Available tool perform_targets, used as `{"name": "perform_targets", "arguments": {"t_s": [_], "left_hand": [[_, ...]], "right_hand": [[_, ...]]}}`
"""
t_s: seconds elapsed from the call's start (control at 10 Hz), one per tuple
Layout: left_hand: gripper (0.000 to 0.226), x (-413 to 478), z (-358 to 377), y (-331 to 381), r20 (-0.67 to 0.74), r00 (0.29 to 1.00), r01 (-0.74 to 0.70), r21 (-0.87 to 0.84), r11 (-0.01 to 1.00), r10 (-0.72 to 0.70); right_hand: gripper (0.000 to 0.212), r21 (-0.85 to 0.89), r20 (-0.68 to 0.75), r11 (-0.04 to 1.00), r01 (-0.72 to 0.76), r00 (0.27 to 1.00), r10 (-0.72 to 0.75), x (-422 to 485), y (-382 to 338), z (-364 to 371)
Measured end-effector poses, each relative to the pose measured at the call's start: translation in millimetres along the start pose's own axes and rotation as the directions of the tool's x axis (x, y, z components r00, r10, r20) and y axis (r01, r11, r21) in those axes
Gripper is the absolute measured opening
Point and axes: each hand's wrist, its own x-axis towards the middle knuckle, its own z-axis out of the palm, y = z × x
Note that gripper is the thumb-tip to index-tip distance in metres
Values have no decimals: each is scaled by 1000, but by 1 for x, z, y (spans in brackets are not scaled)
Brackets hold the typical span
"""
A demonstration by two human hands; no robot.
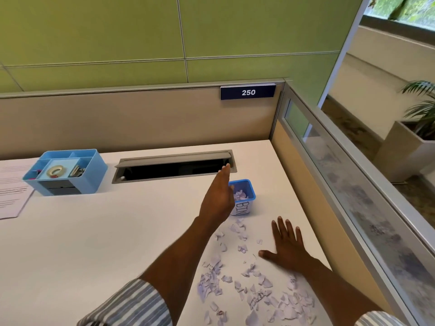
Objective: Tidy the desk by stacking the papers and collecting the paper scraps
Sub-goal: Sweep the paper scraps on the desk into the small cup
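Observation:
A small blue bin (246, 191) labelled BIN stands on the white desk (106, 236) and holds pale paper scraps. My left hand (217, 198) is raised with straight fingers just left of the bin, partly covering it, holding nothing. My right hand (288, 243) lies flat on the desk, fingers spread, beside the scattered paper scraps (247, 281) that stretch from the bin toward the front edge. Printed papers (11, 191) lie at the far left.
A blue desk organiser (67, 171) with tape and clips stands at the back left. An open grey cable tray (174, 167) is set into the desk behind the bin. Partition walls close the back and right sides.

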Motion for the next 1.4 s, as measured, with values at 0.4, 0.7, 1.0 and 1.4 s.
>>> {"name": "perform_targets", "arguments": {"t_s": [0.4, 0.7, 1.0, 1.4], "left_hand": [[142, -190, 24, -91, 452, 880, -363, 437, 823, 148], [115, -164, 28, -95, 283, 957, -126, 614, 780, -68], [137, -157, 27, -69, -60, 846, 470, 554, 687, -530], [98, -143, 61, -49, 109, 847, 458, 349, 818, -521]], "right_hand": [[115, -18, 26, 999, -31, 999, 32, -4, -6, -6], [114, -21, 21, 999, -35, 999, 36, -4, -7, -6], [112, -32, -4, 999, -18, 1000, 18, -6, -7, -5], [120, -13, -4, 1000, -15, 1000, 15, -3, -3, -2]]}}
